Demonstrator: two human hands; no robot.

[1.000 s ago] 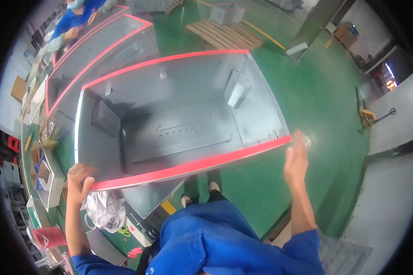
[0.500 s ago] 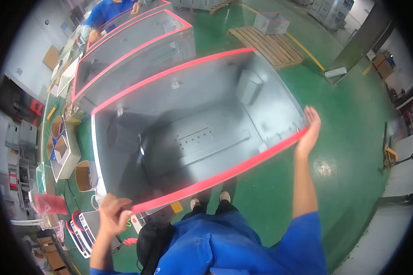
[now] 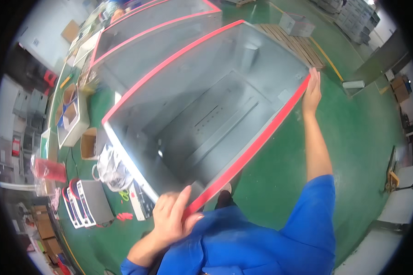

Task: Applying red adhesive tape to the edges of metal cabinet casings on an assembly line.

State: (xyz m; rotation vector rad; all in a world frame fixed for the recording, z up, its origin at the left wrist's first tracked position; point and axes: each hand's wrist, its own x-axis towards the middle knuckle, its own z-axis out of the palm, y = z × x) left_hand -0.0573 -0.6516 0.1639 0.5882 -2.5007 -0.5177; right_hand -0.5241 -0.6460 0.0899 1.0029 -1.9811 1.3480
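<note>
A large grey sheet-metal box point(image 3: 280, 50), its long edges lined with red strip, is held slanted in front of me with its open side up. My left hand point(image 3: 172, 215) grips the near corner, fingers over the rim and thumb by the red edge. At the right corner, my right hand point(image 3: 312, 94) is closed on the rim, palm against the outer side. Inside the box are a row of small holes, a long ridge and a raised bracket at the far end. The underside is hidden.
More red-edged grey boxes point(image 3: 165, 43) stand beyond, with a blurred person's hand point(image 3: 117, 14) behind them. A wooden pallet point(image 3: 287, 41) carries a small grey box point(image 3: 297, 24). At left lie part bins point(image 3: 75, 121), a carton point(image 3: 88, 144), a plastic bag point(image 3: 112, 169) and white-fronted units point(image 3: 94, 201).
The box has swung counterclockwise, its right end going farther away. My left hand has shifted right with the near corner, and my right hand has moved forward. Both keep their grip.
</note>
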